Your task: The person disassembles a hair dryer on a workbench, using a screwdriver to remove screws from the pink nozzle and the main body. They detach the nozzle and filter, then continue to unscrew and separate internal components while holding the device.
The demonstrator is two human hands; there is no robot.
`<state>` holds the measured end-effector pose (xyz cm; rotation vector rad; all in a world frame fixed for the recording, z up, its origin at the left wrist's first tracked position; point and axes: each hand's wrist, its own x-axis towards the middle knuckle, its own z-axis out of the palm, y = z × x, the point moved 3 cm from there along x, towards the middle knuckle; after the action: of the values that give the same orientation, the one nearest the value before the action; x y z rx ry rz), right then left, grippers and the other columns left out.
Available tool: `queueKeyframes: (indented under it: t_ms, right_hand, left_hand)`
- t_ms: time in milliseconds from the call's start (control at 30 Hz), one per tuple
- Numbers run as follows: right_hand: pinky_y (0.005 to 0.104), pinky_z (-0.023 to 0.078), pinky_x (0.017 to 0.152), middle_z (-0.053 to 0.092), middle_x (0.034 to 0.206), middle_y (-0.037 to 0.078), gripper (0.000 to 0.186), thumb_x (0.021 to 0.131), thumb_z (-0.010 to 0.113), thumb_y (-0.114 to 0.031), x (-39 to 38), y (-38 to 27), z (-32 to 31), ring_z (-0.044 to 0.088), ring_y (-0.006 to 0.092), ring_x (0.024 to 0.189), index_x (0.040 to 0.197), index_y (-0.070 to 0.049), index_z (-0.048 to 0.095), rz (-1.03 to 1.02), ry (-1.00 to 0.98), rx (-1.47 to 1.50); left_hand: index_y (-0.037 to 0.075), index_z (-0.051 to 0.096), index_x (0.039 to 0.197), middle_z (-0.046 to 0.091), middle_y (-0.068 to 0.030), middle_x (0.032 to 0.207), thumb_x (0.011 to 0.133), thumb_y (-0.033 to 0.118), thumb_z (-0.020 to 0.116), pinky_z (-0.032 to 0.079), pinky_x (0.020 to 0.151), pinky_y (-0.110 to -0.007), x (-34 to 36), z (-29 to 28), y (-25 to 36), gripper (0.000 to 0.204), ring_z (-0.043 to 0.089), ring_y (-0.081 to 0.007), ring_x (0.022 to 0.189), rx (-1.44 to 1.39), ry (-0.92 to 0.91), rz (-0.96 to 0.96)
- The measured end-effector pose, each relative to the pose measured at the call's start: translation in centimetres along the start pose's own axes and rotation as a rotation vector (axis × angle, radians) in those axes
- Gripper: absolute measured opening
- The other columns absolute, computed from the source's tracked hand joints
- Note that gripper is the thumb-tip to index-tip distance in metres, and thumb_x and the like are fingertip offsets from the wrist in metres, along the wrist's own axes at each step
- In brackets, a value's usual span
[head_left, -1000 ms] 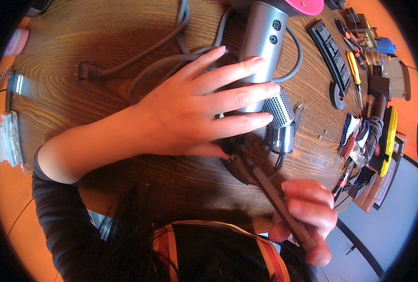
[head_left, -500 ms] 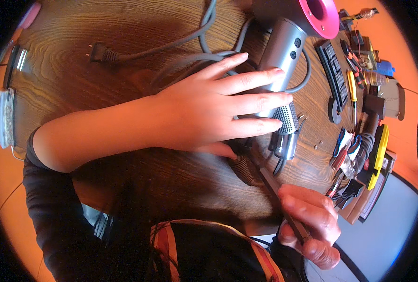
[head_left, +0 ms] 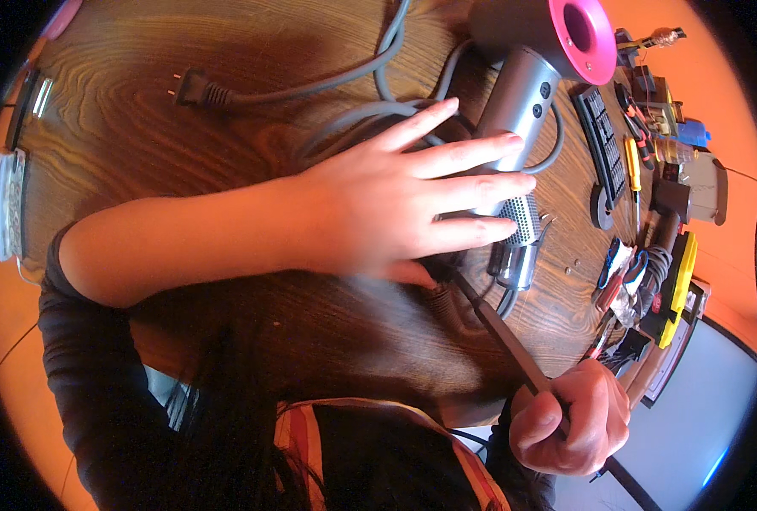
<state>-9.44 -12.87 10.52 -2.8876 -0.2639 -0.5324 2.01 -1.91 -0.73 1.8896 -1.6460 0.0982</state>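
Note:
A hair dryer with a grey handle (head_left: 519, 98) and a pink-rimmed head (head_left: 581, 38) lies on the dark wooden table (head_left: 140, 162). My left hand (head_left: 387, 200) is open across the lower handle, its fingers spread and its thumb bent underneath. Below the fingertips show the perforated intake (head_left: 521, 220) and a shiny metal collar (head_left: 516, 266). At lower right my right hand (head_left: 576, 417) is closed in a fist round a long, narrow, dark tool (head_left: 508, 341). The tool's far end reaches beside my left thumb, near a ribbed cord sleeve (head_left: 452, 308). Its tip is hidden there.
The dryer's grey cord loops behind it to a two-prong plug (head_left: 198, 89). On the right lie a black bit case (head_left: 602, 140), a yellow-handled screwdriver (head_left: 634, 166), a black-and-yellow item (head_left: 681, 289) and small screws (head_left: 573, 266). A clear plastic bag (head_left: 2, 204) sits at the left edge.
My right hand has turned from a finger grip on the tool to a closed fist, shifting slightly right. My left hand stays on the handle. The whole view has shifted slightly.

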Motion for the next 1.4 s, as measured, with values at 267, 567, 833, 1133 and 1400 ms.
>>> queueKeyframes:
  t_ms: [267, 567, 833, 1133, 1400]
  right_hand:
    - [0.0272, 0.028, 0.034, 0.038, 0.043, 0.005, 0.039, 0.087, 0.044, -0.025, -0.5, 0.6, 0.5, 0.036, 0.0163, 0.034, 0.055, -0.001, 0.045, -0.048, 0.07, 0.012]
    - [0.0273, 0.022, 0.034, 0.034, 0.044, 0.003, 0.051, 0.088, 0.044, -0.044, 0.0, 0.6, 0.3, 0.032, 0.015, 0.034, 0.054, -0.007, 0.035, 0.019, -0.007, 0.037]
    - [0.0288, 0.023, 0.035, 0.032, 0.045, 0.002, 0.051, 0.084, 0.048, -0.049, -0.2, 1.1, 0.0, 0.032, 0.016, 0.034, 0.059, -0.006, 0.036, -0.079, -0.012, 0.127]
    - [0.0214, 0.039, 0.034, 0.058, 0.072, 0.013, 0.031, 0.071, 0.07, -0.01, 1.5, 3.3, 1.0, 0.054, 0.0186, 0.046, 0.086, -0.001, 0.045, -0.609, 0.188, 0.26]
    - [0.0308, 0.027, 0.036, 0.034, 0.048, 0.004, 0.054, 0.077, 0.051, -0.056, -1.1, 1.6, -0.4, 0.035, 0.0189, 0.036, 0.059, -0.006, 0.039, -0.09, -0.169, 0.125]
  left_hand:
    - [-0.001, 0.053, 0.108, 0.057, -0.013, 0.105, 0.078, 0.013, 0.051, 0.049, 0.076, -0.031, 0.7, 0.0, 4.1, 0.033, 0.058, -0.0225, 0.095, -0.392, 0.127, 0.138]
    - [-0.002, 0.052, 0.098, 0.058, -0.0125, 0.09, 0.075, 0.01, 0.052, 0.051, 0.058, -0.028, 0.8, -0.9, 3.9, 0.026, 0.06, -0.0216, 0.075, -0.41, 0.115, 0.145]
    - [-0.004, 0.053, 0.097, 0.057, -0.0135, 0.09, 0.077, 0.008, 0.052, 0.05, 0.056, -0.028, 0.5, -0.6, 3.3, 0.024, 0.059, -0.0225, 0.075, -0.509, 0.146, 0.119]
    - [0.0, 0.055, 0.095, 0.057, -0.0132, 0.09, 0.076, 0.007, 0.053, 0.051, 0.057, -0.028, 0.6, -0.8, 3.6, 0.021, 0.06, -0.0233, 0.072, -0.467, 0.149, 0.087]
    - [0.001, 0.056, 0.093, 0.057, -0.012, 0.089, 0.074, 0.008, 0.055, 0.051, 0.056, -0.026, 0.3, -0.8, 3.1, 0.019, 0.059, -0.021, 0.069, -0.39, 0.047, 0.13]
